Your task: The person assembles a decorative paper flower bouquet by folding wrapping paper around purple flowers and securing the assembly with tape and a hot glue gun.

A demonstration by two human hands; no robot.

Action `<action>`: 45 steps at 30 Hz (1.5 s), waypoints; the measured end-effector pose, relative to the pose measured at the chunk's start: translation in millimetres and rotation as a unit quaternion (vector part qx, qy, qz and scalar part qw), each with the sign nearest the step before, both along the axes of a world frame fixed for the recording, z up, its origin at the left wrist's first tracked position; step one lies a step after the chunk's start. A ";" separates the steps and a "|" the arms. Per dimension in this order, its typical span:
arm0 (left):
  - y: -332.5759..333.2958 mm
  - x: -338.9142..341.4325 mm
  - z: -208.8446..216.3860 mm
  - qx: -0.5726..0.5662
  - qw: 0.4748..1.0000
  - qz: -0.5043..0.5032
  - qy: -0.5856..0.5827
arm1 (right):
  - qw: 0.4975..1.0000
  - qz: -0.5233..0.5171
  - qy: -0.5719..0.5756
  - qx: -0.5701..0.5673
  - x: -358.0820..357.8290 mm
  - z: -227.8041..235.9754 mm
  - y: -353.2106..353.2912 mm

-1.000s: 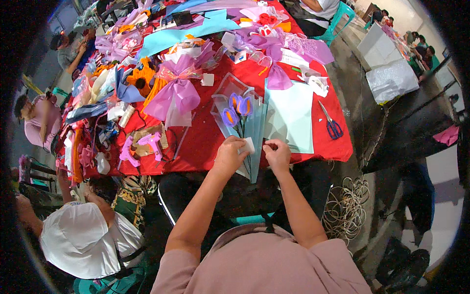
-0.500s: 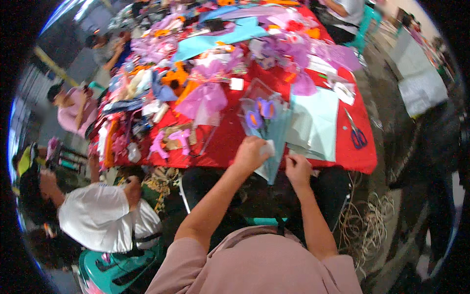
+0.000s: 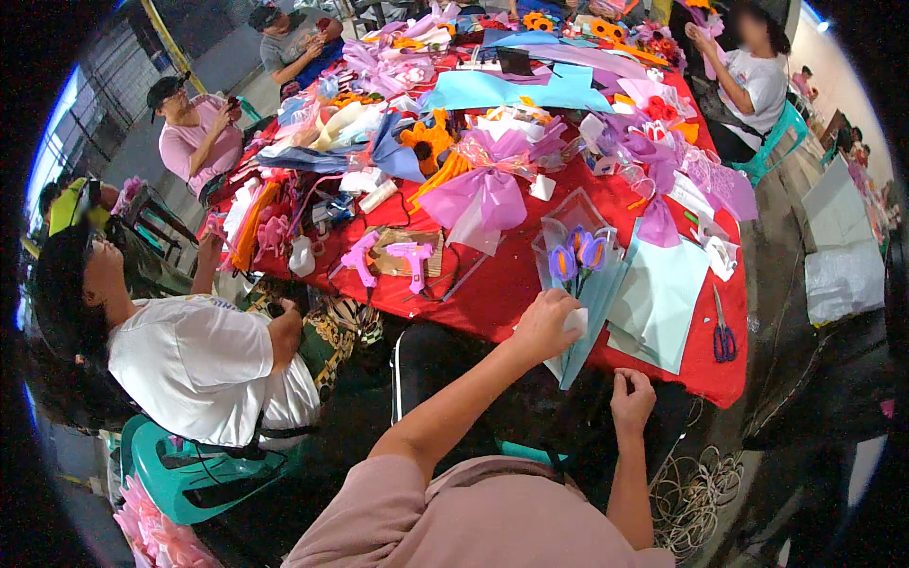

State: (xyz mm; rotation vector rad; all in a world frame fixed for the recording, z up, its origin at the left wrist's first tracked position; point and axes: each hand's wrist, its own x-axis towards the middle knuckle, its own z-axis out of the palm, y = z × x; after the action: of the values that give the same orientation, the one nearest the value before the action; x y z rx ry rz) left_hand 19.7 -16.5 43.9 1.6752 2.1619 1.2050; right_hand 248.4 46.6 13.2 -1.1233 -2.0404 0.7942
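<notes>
A small bouquet lies near the table's front edge: purple tulip-like flowers (image 3: 578, 256) with orange centres, in pale blue wrapping paper (image 3: 597, 308) and a clear mesh sheet. My left hand (image 3: 547, 327) is closed around its lower stems, a small white piece (image 3: 577, 321) showing beside the fingers. Just off the front edge, to the right of the bouquet, my right hand (image 3: 632, 402) has its fingers curled together in a pinch; whatever is between them is too small to make out. Flat pale green-blue sheets (image 3: 660, 301) lie right of the bouquet.
Scissors (image 3: 723, 331) lie at the right edge of the red-covered table (image 3: 492, 308). Two pink glue guns (image 3: 413, 263) rest by cardboard on the left. A purple tulle bow (image 3: 483, 194) and heaped craft materials fill the far side. A person in white (image 3: 204, 364) sits close at left.
My view has tilted up, showing more of the table's far side and the people. The left hand keeps its hold on the bouquet. My right hand has drawn slightly back from the sheets.
</notes>
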 end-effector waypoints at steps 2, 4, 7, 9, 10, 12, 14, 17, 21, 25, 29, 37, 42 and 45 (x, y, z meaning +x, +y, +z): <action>-12.2 1.2 5.1 0.037 0.998 0.041 -0.011 | 1.000 0.000 0.000 -0.003 -1.2 4.4 -3.1; -33.9 -5.5 6.5 0.048 0.995 0.086 -0.029 | 1.000 0.013 0.011 0.023 -11.5 14.3 -10.4; -71.6 -29.4 2.0 0.023 0.984 0.167 -0.053 | 0.995 0.065 0.019 0.067 -37.9 23.4 -20.1; -99.2 -56.7 -5.5 0.012 0.962 0.269 -0.035 | 0.989 0.134 0.030 0.050 -72.1 36.0 -33.4; -112.5 -73.2 -12.5 0.012 0.944 0.330 -0.019 | 0.983 0.181 0.038 0.018 -96.4 44.8 -44.2; -128.0 -107.7 -28.0 -0.002 0.897 0.438 0.062 | 0.960 0.271 -0.025 0.061 -146.7 44.9 -56.6; -130.1 -132.0 -18.5 -0.085 0.862 0.496 0.064 | 0.942 0.325 -0.022 0.086 -200.1 30.5 -59.3; -117.7 -151.7 -11.5 -0.131 0.858 0.496 0.004 | 0.921 0.334 -0.092 0.180 -265.1 6.8 -50.5; -114.5 -164.3 -18.7 -0.178 0.844 0.503 -0.061 | 0.869 0.361 -0.226 0.250 -303.0 -3.3 -42.8; -116.1 -167.2 -20.0 -0.170 0.825 0.521 -0.139 | 0.814 0.449 -0.169 0.327 -297.9 -2.1 -29.4; -116.2 -173.9 -20.5 -0.125 0.840 0.483 -0.212 | 0.781 0.482 -0.261 0.299 -298.0 10.5 -23.6; -101.8 -186.5 -61.3 0.063 0.844 0.467 -0.256 | 0.781 0.502 -0.153 0.338 -304.7 -9.8 -7.0; -95.6 -178.8 -61.1 0.057 0.842 0.478 -0.241 | 0.805 0.478 -0.216 0.276 -297.2 -8.3 -10.8; -95.2 -181.8 -54.2 0.037 0.841 0.462 -0.279 | 0.806 0.479 -0.245 0.244 -285.4 4.8 -15.1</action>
State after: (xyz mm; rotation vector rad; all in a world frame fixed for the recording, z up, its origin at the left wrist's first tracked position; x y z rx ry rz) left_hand -162.0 -111.6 -10.2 0.0834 2.5099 1.6845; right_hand -37.0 31.5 18.0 0.1059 -3.0482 0.3347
